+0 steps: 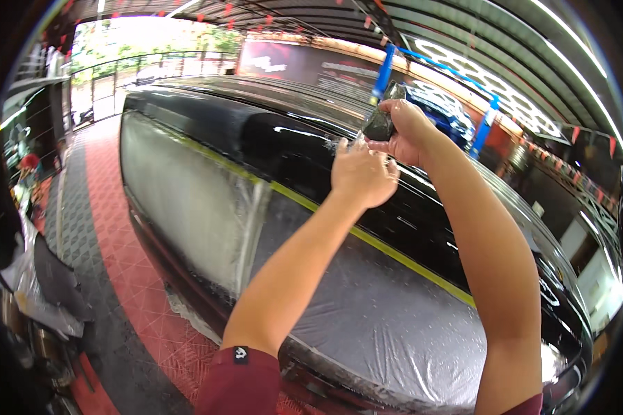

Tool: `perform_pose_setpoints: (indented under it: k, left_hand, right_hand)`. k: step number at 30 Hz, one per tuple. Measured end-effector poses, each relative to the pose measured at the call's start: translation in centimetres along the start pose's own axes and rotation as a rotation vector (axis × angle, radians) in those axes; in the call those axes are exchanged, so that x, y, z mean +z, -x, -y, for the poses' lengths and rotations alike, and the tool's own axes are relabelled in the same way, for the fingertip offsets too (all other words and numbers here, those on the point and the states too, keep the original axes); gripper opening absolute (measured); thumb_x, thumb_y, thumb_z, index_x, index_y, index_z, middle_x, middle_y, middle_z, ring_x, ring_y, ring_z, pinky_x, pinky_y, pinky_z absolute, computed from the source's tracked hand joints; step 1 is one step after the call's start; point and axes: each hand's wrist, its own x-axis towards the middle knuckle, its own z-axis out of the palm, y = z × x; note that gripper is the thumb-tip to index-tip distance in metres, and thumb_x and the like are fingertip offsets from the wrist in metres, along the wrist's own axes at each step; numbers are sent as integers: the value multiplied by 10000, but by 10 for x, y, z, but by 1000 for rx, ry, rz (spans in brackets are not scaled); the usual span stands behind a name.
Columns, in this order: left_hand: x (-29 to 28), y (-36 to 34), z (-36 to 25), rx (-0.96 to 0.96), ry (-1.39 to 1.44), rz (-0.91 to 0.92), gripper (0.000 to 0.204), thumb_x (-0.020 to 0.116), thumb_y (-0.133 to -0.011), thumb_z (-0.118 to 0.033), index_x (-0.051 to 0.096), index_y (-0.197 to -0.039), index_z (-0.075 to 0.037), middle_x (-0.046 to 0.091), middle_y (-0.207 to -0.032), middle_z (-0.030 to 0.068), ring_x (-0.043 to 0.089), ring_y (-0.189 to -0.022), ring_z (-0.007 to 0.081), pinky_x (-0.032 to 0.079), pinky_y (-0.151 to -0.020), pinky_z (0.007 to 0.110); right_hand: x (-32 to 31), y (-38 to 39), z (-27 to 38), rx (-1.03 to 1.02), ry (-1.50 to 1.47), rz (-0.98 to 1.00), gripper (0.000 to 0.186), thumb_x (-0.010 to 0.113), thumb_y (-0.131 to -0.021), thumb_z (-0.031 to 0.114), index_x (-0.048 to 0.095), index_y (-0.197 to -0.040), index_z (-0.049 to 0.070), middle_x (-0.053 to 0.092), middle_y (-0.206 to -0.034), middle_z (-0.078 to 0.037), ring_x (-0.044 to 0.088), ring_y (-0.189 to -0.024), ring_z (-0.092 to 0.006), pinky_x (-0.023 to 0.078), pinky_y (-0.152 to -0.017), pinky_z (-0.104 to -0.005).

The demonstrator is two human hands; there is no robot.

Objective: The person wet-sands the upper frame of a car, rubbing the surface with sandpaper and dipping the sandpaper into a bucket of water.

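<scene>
Both hands are raised in front of me, close together over the upper side of a glossy black vehicle [284,138]. My right hand [410,131] is closed around a dark, shiny object [378,126] whose kind I cannot make out. Beside it, my left hand [365,174] has its fingers bent toward that object's lower end. Something small and pale glints at the left fingertips, too unclear to name. Below the hands, yellow-green masking tape [294,196] runs along the window line. Clear plastic sheeting [394,311] covers the near window, and a hazy film [180,200] covers the farther one.
Red and grey floor tiles [114,200] run along the vehicle's left. A plastic-draped dark item [55,283] stands at the left edge. Beyond the roof, a blue car [436,111] sits by a blue lift post [384,75]. Strings of red flags hang overhead.
</scene>
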Motion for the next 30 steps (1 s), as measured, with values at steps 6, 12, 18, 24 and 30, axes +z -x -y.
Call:
perform_pose_setpoints:
  k: [6, 12, 18, 24, 30]
  left_hand:
    - [-26, -15, 147, -320, -133, -77, 586, 348, -1087, -424, 664, -1427, -67, 593, -1546, 96, 443, -1507, 284, 196, -1283, 625]
    - [-21, -5, -20, 71, -22, 248, 579, 400, -1073, -480, 724, -1332, -76, 686, -1409, 155, 564, -1406, 311, 273, -1269, 573]
    - [-26, -23, 80, 161, -139, 43, 376, 490, -1004, -328, 772, -860, -124, 788, -1072, 68, 727, -1044, 309, 517, -920, 536]
    - [-27, -27, 173, -294, -166, 53, 595, 414, -1097, -510, 600, -1510, -125, 463, -1666, 96, 318, -1593, 309, 162, -1286, 658]
    - [5, 4, -31, 177, 93, 51, 438, 495, -1073, -342, 728, -1239, -9, 719, -1319, 199, 641, -1264, 388, 446, -1138, 500]
  right_hand:
    - [43, -8, 7, -99, -133, 223, 260, 490, -1107, 237, 535, -1244, 20, 662, -1082, -155, 698, -940, -297, 635, -860, -479]
    - [-25, 5, 6, -157, 101, 46, 369, 515, -1136, 335, 576, -1393, 77, 668, -1114, -71, 677, -959, -217, 609, -844, -404]
    - [-147, 62, -15, -437, 1039, 25, 367, 558, -1115, 288, 626, -1326, -4, 700, -1176, -241, 675, -1039, -381, 547, -944, -442]
    - [-202, 233, -44, -661, 1438, -92, 566, 642, -922, 22, 508, -1470, -17, 619, -1396, -284, 594, -1304, -464, 495, -1094, -480]
    - [-295, 313, -52, -538, 1380, -330, 586, 663, -919, 23, 515, -1485, -16, 592, -1457, -271, 558, -1372, -453, 456, -1154, -473]
